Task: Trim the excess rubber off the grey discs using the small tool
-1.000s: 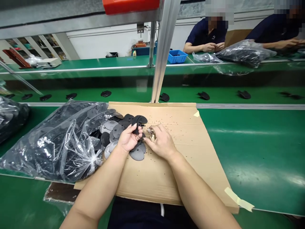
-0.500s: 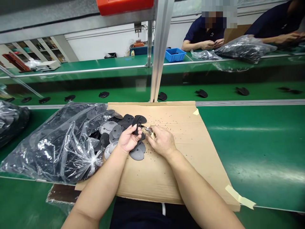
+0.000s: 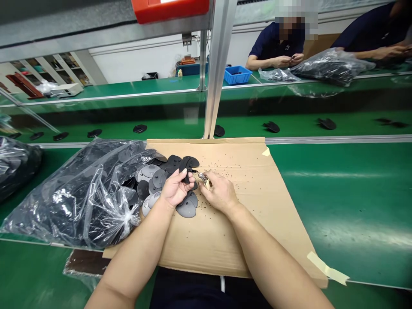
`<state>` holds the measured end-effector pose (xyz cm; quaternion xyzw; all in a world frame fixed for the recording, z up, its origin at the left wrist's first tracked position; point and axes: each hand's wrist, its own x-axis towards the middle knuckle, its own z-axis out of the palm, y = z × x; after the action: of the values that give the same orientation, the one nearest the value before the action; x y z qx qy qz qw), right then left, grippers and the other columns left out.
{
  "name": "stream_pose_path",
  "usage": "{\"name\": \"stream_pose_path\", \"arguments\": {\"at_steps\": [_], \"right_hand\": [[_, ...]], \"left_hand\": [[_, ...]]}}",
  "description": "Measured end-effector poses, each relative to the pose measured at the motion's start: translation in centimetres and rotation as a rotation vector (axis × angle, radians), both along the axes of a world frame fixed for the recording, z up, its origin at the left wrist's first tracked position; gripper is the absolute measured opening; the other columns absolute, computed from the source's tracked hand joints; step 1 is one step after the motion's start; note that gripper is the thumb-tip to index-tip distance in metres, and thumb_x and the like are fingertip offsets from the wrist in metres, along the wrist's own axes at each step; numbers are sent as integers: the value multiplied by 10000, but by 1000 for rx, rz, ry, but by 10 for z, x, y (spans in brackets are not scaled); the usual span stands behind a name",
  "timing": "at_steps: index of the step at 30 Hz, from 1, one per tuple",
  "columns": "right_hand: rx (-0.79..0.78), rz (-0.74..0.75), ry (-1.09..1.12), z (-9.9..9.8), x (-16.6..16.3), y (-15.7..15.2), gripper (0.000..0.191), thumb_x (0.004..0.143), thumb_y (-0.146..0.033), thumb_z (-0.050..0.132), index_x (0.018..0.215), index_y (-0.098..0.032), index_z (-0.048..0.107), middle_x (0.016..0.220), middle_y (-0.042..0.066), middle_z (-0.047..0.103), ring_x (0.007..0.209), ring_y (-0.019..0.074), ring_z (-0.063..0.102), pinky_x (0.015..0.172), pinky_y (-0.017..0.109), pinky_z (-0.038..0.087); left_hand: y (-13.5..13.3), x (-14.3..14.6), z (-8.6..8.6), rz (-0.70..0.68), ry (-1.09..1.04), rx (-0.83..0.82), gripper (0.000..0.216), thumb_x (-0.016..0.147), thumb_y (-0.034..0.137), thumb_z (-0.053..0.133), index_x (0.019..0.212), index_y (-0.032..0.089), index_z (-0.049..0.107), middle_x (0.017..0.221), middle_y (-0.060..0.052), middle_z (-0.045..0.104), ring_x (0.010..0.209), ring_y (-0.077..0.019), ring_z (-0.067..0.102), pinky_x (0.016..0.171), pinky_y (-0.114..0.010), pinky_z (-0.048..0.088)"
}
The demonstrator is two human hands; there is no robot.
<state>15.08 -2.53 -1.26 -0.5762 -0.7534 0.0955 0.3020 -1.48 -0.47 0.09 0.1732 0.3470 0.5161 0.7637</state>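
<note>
My left hand (image 3: 176, 188) is closed on a black oval plastic part (image 3: 184, 165), tilted up between thumb and fingers. Closed around a small metal hand tool, which looks like nippers (image 3: 203, 177), is my right hand (image 3: 219, 191). The tool's tip is close to the right edge of the black part; whether they touch I cannot tell. Black and grey oval parts (image 3: 186, 208) lie heaped under and beside my left hand. Tiny dark scraps (image 3: 245, 175) are scattered over the cardboard sheet (image 3: 206, 249).
A clear plastic bag (image 3: 74, 197) full of dark parts lies on the left. Beyond the cardboard, black parts (image 3: 140, 128) sit in a row on a green belt. A metal post (image 3: 219, 68) rises behind it. Across stand a blue bin (image 3: 237, 76) and two people at work.
Both hands stay almost in place, still holding the black part and the tool. The tool has drawn slightly right of the part. The view has shifted a little.
</note>
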Motion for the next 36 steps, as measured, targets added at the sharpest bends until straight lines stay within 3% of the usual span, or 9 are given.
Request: {"name": "stream_pose_path", "arguments": {"at_steps": [29,36], "right_hand": [[177,-84,-86,-7,0,1,180,802,-216,523,958,-205,612,860,63,651,816,232,586,757,310,423],[141,-73,-89,-6,0,0,201,778,-192,536,964,-204,610,874,53,657,829,218,594,764,290,424]], "left_hand": [[-3,4,-1,24,13,32,60,876,100,589,833,119,552,727,-21,620,599,-105,637,537,-188,562],[-3,4,0,17,3,22,78,903,77,523,838,109,551,717,-29,624,589,-107,639,525,-192,565]]}}
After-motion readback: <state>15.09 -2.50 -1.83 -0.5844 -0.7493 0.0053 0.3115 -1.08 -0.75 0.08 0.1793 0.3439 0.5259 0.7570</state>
